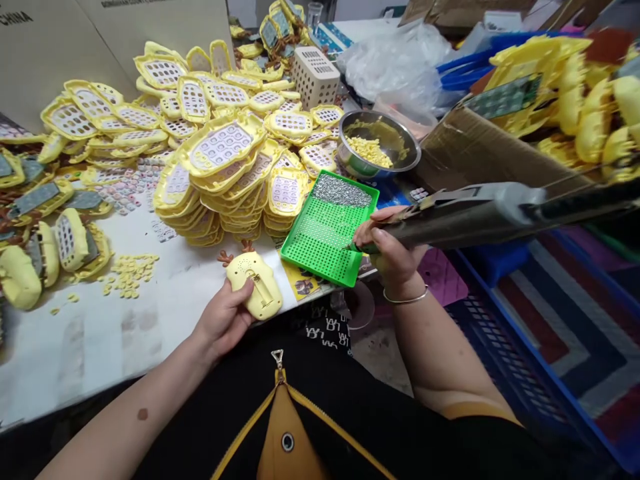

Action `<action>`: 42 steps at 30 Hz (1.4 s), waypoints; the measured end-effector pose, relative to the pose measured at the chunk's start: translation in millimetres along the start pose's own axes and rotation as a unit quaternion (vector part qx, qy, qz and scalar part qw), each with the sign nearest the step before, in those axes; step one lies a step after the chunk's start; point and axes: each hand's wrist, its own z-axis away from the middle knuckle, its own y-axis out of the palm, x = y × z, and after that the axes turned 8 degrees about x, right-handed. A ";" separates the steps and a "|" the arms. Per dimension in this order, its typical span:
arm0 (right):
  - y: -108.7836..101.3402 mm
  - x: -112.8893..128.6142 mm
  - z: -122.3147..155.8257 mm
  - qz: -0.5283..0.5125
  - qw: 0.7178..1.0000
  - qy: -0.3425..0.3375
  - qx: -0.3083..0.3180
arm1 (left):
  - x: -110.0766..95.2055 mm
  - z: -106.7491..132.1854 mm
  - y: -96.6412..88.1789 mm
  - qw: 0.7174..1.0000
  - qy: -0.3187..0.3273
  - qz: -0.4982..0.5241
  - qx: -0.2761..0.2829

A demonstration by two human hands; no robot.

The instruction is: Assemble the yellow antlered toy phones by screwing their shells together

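My left hand (227, 317) is closed around a yellow toy phone (260, 293) with brown antlers. Its back faces up, showing a battery compartment and speaker holes. My right hand (393, 257) grips a dark electric screwdriver (440, 223), whose tip points left over a green perforated tray (325, 230). Small silvery screws (345, 191) lie heaped at the far end of that tray. Behind the toy phone rise stacks of yellow shell halves (225, 150) with pale button faces.
A metal bowl (413, 157) with small yellow pieces stands behind the tray. Left are loose yellow pieces (131, 273) and shells with circuit boards (35, 200). A cardboard box (500, 157) of yellow shells is at right, above a blue crate (505, 347). A beige basket (316, 80) stands further back.
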 end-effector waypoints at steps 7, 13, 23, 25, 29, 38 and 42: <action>48.8 57.1 11.8 -0.074 0.996 -0.047 0.020 | 4.9 -1.7 -1.7 0.999 0.006 0.035 0.005; 87.7 58.5 34.6 -0.163 0.973 -0.030 0.158 | 8.3 -1.1 -3.4 0.999 0.015 0.038 0.018; 92.2 41.6 43.5 -0.182 0.967 0.019 0.178 | 8.1 -0.2 -3.2 0.998 0.008 0.043 0.034; 93.3 42.9 42.2 -0.183 0.966 0.017 0.182 | 7.3 0.3 -2.3 0.999 0.006 0.035 0.033; 95.6 43.7 40.3 -0.176 0.966 0.017 0.188 | 6.6 0.5 -0.6 0.999 0.004 0.026 0.035; 101.8 35.9 32.0 -0.169 0.958 0.040 0.228 | 7.4 -0.6 -1.9 0.999 0.003 0.034 0.036; 102.0 31.7 29.4 -0.193 0.945 0.037 0.260 | 9.0 -0.5 -2.9 0.999 0.005 0.028 0.038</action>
